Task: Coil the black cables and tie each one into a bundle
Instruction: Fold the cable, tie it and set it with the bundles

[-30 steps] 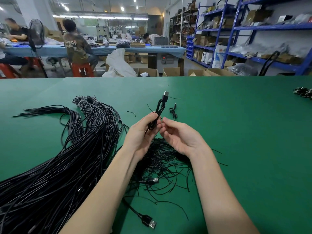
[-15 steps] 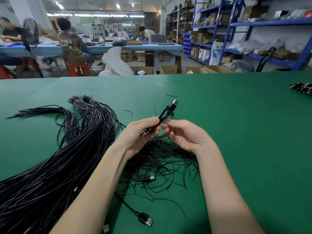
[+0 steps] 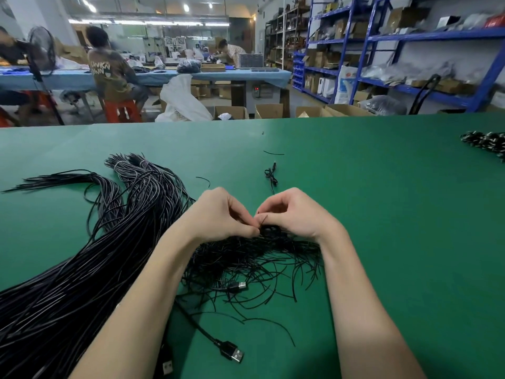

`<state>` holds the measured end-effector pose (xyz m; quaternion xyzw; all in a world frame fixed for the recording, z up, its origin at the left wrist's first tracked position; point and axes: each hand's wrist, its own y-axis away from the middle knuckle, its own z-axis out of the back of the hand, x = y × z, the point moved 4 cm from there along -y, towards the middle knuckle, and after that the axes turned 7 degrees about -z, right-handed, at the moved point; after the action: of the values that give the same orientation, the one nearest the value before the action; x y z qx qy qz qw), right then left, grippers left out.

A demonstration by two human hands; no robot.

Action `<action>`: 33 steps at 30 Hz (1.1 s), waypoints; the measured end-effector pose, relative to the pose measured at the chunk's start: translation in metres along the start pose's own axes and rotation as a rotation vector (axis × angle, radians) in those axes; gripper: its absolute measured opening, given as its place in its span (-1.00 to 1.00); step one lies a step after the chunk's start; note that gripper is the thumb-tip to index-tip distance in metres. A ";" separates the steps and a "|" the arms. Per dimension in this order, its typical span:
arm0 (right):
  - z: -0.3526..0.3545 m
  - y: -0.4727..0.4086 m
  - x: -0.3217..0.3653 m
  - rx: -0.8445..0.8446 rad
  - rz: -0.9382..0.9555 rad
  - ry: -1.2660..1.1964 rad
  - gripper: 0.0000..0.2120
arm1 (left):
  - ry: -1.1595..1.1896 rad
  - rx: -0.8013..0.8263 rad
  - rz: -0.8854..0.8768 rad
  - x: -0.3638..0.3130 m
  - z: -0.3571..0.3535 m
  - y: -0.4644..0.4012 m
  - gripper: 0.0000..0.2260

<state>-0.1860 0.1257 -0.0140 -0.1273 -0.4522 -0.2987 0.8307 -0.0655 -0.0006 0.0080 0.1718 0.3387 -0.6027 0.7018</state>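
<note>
Fingertips of left hand (image 3: pixel 218 214) and right hand (image 3: pixel 293 214) curl inward; what they pinch is mostly hidden. Cable pile (image 3: pixel 68 283) cut off lower left. Bundles (image 3: pixel 486 142) cropped at right edge.

Green bench (image 3: pixel 382 214): big cable pile (image 3: pixel 82 269) left, thin ties (image 3: pixel 259 263) centre, small bundle (image 3: pixel 271 176) beyond them, USB plug (image 3: pixel 232 354) near edge, bundles (image 3: pixel 486 142) far right.

Two hands, left hand (image 3: pixel 218 216) and right hand (image 3: pixel 296 213), work over the green tabletop (image 3: pixel 382 214). Three USB plugs (image 3: pixel 232 354) show near its front edge. One tied cable bundle (image 3: pixel 272 176) lies behind; loose black cables (image 3: pixel 95 255) are too many to count.
</note>
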 end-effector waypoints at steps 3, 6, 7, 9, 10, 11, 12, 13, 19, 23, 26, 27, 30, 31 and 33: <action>-0.001 -0.005 0.011 -0.291 0.092 0.091 -0.85 | -0.045 -0.251 0.028 0.005 0.004 -0.002 -0.91; -0.006 -0.005 0.019 -0.470 0.169 0.137 -0.85 | -0.013 -0.424 0.034 0.007 0.004 -0.003 -0.93; -0.007 -0.005 0.020 -0.504 0.215 0.141 -0.86 | 0.008 -0.460 0.031 0.007 0.005 -0.004 -0.93; -0.008 -0.005 0.021 -0.544 0.292 0.085 -0.89 | 0.085 -0.505 0.039 0.011 0.006 -0.005 -0.93; -0.008 -0.003 0.021 -0.553 0.313 0.033 -0.90 | 0.145 -0.507 0.050 0.013 0.007 -0.005 -0.93; -0.008 -0.002 0.021 -0.554 0.325 -0.012 -0.92 | 0.212 -0.498 0.064 0.016 0.008 -0.005 -0.94; -0.009 -0.001 0.021 -0.548 0.327 -0.047 -0.92 | 0.275 -0.486 0.079 0.017 0.008 -0.004 -0.94; -0.010 -0.001 0.021 -0.536 0.321 -0.075 -0.93 | 0.325 -0.473 0.092 0.019 0.008 -0.004 -0.94; -0.010 0.001 0.019 -0.459 0.310 -0.203 -0.91 | 0.493 -0.431 0.125 0.019 0.006 -0.003 -0.91; -0.009 -0.001 0.012 -0.388 0.268 -0.252 -0.89 | 0.382 -0.520 0.100 0.015 0.004 -0.003 -0.89; -0.005 -0.003 0.012 -0.349 0.262 -0.221 -0.88 | 0.228 -0.561 0.030 0.008 0.007 -0.004 -0.87; -0.003 -0.002 0.013 -0.340 0.270 -0.210 -0.88 | 0.197 -0.561 0.009 0.006 0.008 -0.004 -0.86; -0.001 -0.001 0.017 -0.318 0.294 -0.163 -0.91 | 0.135 -0.549 -0.024 0.003 0.010 -0.003 -0.83; 0.000 0.000 0.017 -0.313 0.293 -0.160 -0.94 | 0.128 -0.542 -0.031 0.003 0.010 -0.002 -0.84; 0.001 0.002 0.016 -0.309 0.289 -0.187 -0.96 | 0.131 -0.521 -0.049 0.001 0.010 -0.002 -0.86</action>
<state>-0.1791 0.1214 -0.0004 -0.3435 -0.4533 -0.2289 0.7900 -0.0644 -0.0080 0.0143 0.0159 0.5311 -0.4995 0.6842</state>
